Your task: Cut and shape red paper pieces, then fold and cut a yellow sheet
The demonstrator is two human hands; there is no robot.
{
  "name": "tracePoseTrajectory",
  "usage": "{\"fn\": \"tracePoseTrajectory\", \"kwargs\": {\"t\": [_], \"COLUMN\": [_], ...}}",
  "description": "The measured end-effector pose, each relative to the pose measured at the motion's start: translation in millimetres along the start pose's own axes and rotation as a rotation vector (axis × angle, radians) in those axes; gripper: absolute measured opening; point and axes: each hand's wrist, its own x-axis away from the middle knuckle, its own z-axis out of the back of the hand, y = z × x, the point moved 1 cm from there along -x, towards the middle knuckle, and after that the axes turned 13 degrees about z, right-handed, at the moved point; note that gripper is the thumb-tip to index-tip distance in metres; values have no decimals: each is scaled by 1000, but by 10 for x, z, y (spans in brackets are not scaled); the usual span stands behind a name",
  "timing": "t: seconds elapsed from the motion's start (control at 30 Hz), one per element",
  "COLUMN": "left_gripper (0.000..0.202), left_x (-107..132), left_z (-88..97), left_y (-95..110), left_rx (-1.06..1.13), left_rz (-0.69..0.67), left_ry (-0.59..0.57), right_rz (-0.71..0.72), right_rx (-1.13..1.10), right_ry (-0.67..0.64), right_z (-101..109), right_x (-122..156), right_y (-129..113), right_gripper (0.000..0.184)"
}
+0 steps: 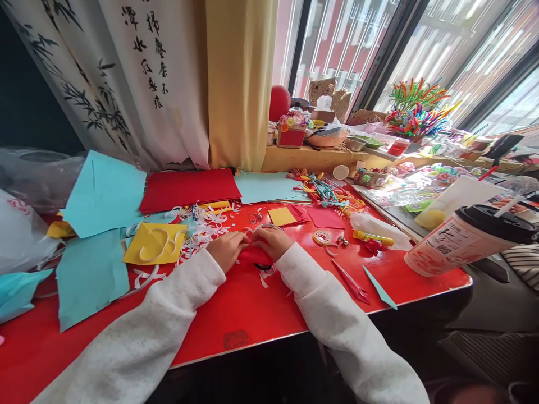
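In the head view, both hands of the person were held close together over the red bench (223, 308), near its middle. The left hand (227, 249) was partly closed, with the fingers bent inward; the right hand (274, 242) was curled in a similar way and was turned toward the left one. A small red piece (256, 255) was seen between and just below the fingers, but it could not be told whether it was gripped by one hand or by both. A black curved item (264, 267) was placed just under it, on the near side. To the left, a yellow sheet (133, 253) was covered partly by curled white strips, and paper shreds (213, 227) were scattered beside it. To the right, pink tweezers (351, 283) and a light blue pointed tool (380, 287) were laid near the edge, and a tilted-looking drink cup (450, 241) was seen beyond them.
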Motion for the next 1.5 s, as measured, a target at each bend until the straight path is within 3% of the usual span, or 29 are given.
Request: {"fn": "tracePoseTrajectory", "kwargs": {"t": [0.17,0.37,0.57,0.77,1.1,1.5], "left_gripper": [16,18,24,28,14,14], "left_x": [25,24,0,8,27,41], "left_z": [17,29,-4,-28,40,33], "left_y": [43,32,-1,2,50,70], "left_rx": [7,-9,-5,-10,-24,-100], "left_rz": [37,108,6,-30,35,29], "left_ry": [27,33,67,63,73,63], "right_rz": [3,74,59,6,84,79], "right_rx": [40,-35,17,-46,-33,59], "right_ry": [14,92,100,152,158,91], "right_z": [6,-20,-70,-54,-46,-61], "right_x": [-2,3,13,12,6,-2], "right_y": [15,25,71,49,17,-10], "right_gripper": [19,10,20,14,4,9]}}
